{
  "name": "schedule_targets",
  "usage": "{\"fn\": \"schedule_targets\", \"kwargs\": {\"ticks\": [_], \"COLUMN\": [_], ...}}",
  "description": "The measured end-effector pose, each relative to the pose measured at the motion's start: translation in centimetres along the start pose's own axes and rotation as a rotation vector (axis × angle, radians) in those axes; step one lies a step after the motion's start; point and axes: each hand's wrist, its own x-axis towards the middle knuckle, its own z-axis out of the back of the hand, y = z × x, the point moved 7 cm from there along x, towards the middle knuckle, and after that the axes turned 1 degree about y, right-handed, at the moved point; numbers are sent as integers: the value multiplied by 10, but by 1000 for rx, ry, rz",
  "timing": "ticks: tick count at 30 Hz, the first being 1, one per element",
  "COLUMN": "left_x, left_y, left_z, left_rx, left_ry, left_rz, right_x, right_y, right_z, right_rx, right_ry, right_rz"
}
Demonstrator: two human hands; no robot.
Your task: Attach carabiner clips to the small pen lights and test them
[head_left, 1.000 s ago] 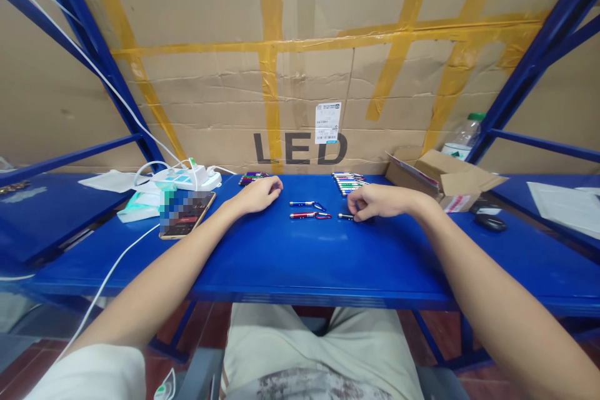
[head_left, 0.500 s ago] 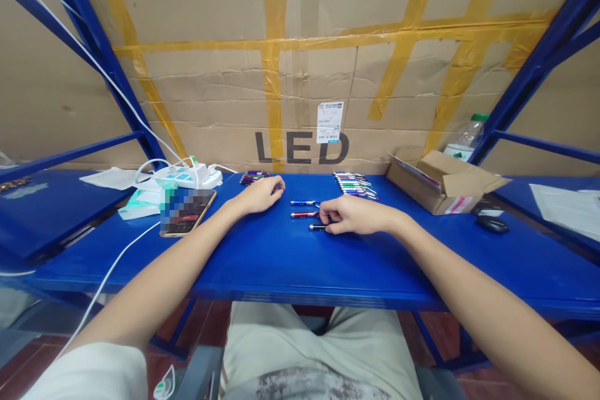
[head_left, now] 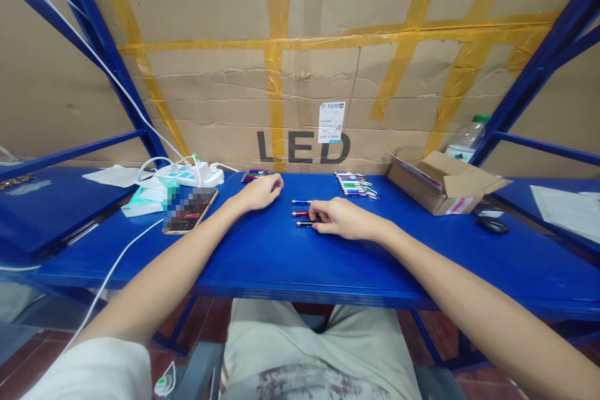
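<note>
My right hand (head_left: 340,217) is closed on the right end of a black pen-like light (head_left: 304,224) on the blue table. Just beyond it lie a red one (head_left: 300,214) and a blue one (head_left: 300,202), their right ends partly behind my fingers. My left hand (head_left: 262,192) rests with curled fingers beside a small pile of coloured pen-like lights (head_left: 254,175); what it holds, if anything, is hidden. A row of several coloured ones with clips (head_left: 355,185) lies at the back, beyond my right hand.
On the left are a phone (head_left: 190,212), a white power strip (head_left: 194,174) with cables and a face mask (head_left: 149,197). An open cardboard box (head_left: 440,184), a bottle (head_left: 466,139) and a black mouse (head_left: 492,225) are on the right. A large cardboard sheet (head_left: 225,87) stands behind.
My right hand has moved left with the black pen-like light, whose left end now lies nearly in line with the red and blue ones. My left hand has hardly moved.
</note>
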Motion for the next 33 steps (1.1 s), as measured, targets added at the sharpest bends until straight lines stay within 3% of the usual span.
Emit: {"fn": "schedule_targets", "kwargs": {"ticks": [3, 9, 12, 15, 19, 24, 27, 33], "left_x": [-1, -2, -2, -3, -5, -9, -14, -29], "left_y": [4, 2, -1, -5, -15, -33, -54, -106], "left_z": [2, 5, 5, 7, 12, 22, 28, 21], "left_rx": [2, -18, -46, -64, -72, -99, -168, -174], "left_ry": [-5, 1, -1, -17, -43, -113, -153, 30], "left_rz": [16, 10, -26, -62, -105, -145, -203, -339], "right_x": [-1, -11, -15, -14, -10, -8, -9, -7], "right_y": [-7, -48, -70, -79, -70, -52, -48, -48], "right_z": [7, 49, 60, 59, 51, 32, 23, 19], "right_rx": [68, 33, 51, 76, 137, 274, 268, 258], "right_ry": [-51, -396, -430, -387, -295, -28, 103, 132], "right_rz": [-14, -111, -154, -142, -47, -5, 2, 4]}}
